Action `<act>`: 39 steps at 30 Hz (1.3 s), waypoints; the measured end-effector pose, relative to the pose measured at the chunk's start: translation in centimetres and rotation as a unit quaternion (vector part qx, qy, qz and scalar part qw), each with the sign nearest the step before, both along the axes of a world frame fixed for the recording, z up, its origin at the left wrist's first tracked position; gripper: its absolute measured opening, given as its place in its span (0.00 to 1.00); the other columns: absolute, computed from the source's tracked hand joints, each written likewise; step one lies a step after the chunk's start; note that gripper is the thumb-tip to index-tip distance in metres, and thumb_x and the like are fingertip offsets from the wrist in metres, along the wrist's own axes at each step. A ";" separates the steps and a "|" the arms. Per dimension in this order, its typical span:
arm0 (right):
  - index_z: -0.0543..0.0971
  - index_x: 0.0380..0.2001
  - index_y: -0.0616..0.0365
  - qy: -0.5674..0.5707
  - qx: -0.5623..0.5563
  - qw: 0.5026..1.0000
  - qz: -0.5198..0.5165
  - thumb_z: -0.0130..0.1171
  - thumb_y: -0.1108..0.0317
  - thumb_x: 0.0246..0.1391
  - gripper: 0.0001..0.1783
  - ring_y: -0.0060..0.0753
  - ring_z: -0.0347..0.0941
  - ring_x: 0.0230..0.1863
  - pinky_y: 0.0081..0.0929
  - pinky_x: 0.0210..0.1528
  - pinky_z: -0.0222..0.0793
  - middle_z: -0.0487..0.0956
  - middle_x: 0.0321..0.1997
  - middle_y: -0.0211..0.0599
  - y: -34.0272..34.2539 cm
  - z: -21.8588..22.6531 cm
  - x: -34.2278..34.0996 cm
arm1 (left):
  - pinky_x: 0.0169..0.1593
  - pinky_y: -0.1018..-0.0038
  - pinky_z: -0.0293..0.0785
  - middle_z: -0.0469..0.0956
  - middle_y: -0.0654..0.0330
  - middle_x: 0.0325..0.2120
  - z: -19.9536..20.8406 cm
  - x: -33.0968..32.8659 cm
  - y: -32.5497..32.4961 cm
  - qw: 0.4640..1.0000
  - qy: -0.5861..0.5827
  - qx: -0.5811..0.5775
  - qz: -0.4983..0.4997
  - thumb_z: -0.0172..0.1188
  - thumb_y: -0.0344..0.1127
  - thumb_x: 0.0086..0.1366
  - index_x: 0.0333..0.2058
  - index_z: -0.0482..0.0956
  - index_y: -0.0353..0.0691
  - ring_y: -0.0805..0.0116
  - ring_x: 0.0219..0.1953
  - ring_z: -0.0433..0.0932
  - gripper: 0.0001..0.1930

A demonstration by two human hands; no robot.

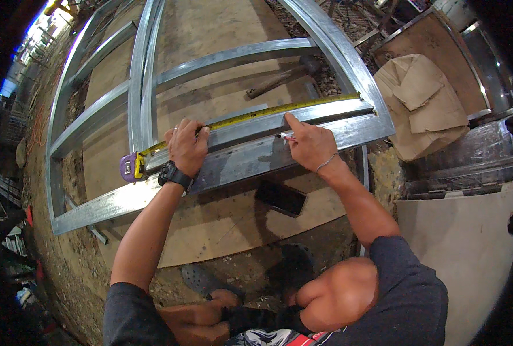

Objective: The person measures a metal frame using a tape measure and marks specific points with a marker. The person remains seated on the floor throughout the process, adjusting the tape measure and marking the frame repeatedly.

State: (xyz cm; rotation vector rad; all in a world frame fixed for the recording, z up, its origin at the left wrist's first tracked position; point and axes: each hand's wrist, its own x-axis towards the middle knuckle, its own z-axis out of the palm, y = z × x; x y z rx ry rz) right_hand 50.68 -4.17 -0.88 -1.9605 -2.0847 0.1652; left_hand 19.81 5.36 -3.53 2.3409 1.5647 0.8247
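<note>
A tape measure (132, 166) with a purple and yellow case lies at the left, its yellow blade (256, 113) pulled out along a loose silver metal tube (245, 131). My left hand (187, 149), fingers curled, presses the blade against this tube. In my right hand (313, 145) is a slim red and white marker (286, 137), its dark tip pointing left. The right index finger stretches out onto the tube beside the blade. Under both hands runs the near bar of a metal frame (118, 200), parallel to the tube.
A dark phone (280, 198) lies on the brown board (210, 230) below the frame. Beyond the tube, a hammer (282, 81) rests inside the frame. Folded brown paper (421, 104) sits at the right, near a framed brown panel (441, 55). My feet in grey clogs (204, 281) are close to the board.
</note>
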 end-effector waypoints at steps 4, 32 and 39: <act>0.73 0.59 0.54 -0.005 -0.016 1.000 -0.004 0.65 0.63 0.59 0.26 0.61 0.87 0.39 0.56 0.41 0.83 0.88 0.38 0.51 0.0 0.3 -0.2 | 0.56 0.55 0.64 0.82 0.55 0.38 -0.2 -0.3 0.0 1.000 -0.006 0.008 -0.006 0.64 0.40 0.70 0.38 0.85 0.43 0.50 0.48 0.80 0.08; 0.73 0.65 0.57 -0.009 -0.032 0.999 -0.006 0.64 0.65 0.58 0.31 0.62 0.86 0.40 0.57 0.43 0.83 0.88 0.39 0.54 0.0 0.5 -0.2 | 0.57 0.56 0.65 0.82 0.57 0.38 -0.2 -0.3 0.1 1.000 -0.005 0.004 -0.002 0.64 0.41 0.69 0.38 0.85 0.45 0.52 0.47 0.80 0.08; 0.75 0.53 0.57 -0.006 -0.033 0.999 -0.004 0.64 0.64 0.59 0.21 0.63 0.86 0.37 0.58 0.42 0.83 0.87 0.37 0.55 0.7 0.7 -0.6 | 0.58 0.55 0.65 0.82 0.56 0.38 -0.2 0.0 0.1 1.000 -0.011 0.003 -0.003 0.64 0.41 0.69 0.38 0.85 0.45 0.51 0.48 0.80 0.08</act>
